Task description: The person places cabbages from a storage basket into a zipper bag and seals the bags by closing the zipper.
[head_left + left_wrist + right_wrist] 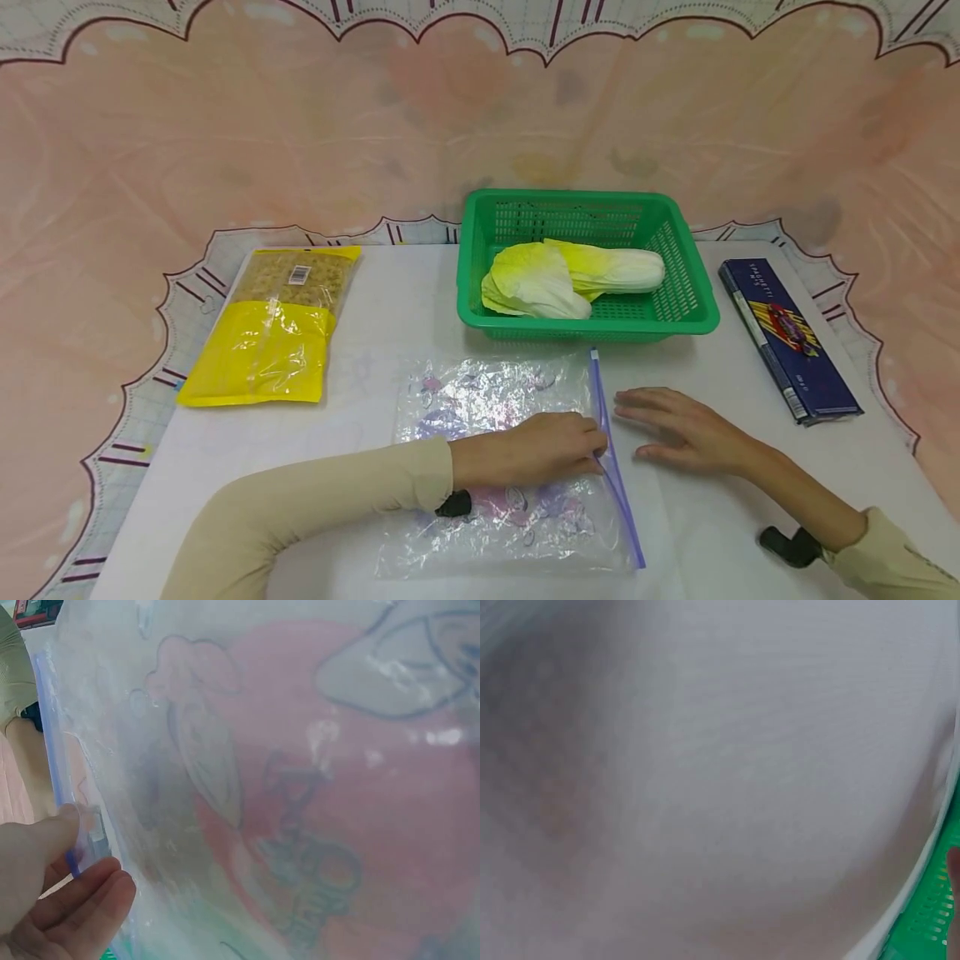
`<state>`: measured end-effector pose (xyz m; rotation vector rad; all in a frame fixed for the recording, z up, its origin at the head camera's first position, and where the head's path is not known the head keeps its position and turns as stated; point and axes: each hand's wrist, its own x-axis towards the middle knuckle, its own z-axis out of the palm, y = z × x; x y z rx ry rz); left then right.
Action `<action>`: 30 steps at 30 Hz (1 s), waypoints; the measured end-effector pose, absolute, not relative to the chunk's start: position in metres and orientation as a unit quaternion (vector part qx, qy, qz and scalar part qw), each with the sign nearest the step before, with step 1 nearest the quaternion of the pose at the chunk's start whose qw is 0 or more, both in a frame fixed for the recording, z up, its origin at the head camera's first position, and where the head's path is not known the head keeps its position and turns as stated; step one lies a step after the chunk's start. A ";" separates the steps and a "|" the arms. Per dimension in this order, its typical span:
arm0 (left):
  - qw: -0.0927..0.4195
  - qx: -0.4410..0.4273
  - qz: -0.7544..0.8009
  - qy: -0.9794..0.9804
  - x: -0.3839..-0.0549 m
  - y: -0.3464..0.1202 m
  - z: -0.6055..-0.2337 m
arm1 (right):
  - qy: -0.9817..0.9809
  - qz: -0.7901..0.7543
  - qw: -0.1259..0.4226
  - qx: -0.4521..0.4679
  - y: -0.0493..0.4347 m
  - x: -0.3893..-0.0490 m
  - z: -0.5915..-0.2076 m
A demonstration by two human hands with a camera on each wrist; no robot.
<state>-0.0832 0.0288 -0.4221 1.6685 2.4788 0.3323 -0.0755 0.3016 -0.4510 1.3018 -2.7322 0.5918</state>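
A clear zip bag (pixel 517 379) with printed pink and purple figures lies flat on the white table. Its purple zip strip (pixel 628 521) runs along the right side. My left hand (pixel 528 450) reaches across the bag and pinches that zip edge about midway. Up close in the left wrist view, the thumb and fingers of the left hand (pixel 56 892) grip the bag's edge (pixel 49 742). Just right of the strip, my right hand (pixel 686 429) hovers or rests with its fingers extended, holding nothing; contact with the table cannot be told. Only a fingertip edge (pixel 954 877) shows in the right wrist view.
Behind the bag stands a green basket (pixel 585 327) with two pieces of napa cabbage (pixel 536 279). A yellow pasta packet (pixel 258 350) lies at the left, and a dark blue spaghetti box (pixel 791 337) at the right. A patterned cloth (pixel 375 125) hangs behind the table.
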 end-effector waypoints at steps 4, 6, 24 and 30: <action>0.070 0.554 0.111 0.822 -0.084 0.029 -0.421 | -0.884 0.197 0.034 0.424 0.299 -0.075 -0.452; 0.071 0.554 0.110 0.822 -0.085 0.029 -0.420 | -0.881 0.204 0.033 0.425 0.298 -0.074 -0.452; 0.052 0.547 0.129 0.825 -0.087 0.019 -0.403 | -0.816 0.347 0.044 0.460 0.278 -0.067 -0.464; 0.046 0.550 0.152 0.820 -0.087 0.018 -0.396 | -0.818 0.372 0.053 0.436 0.276 -0.066 -0.463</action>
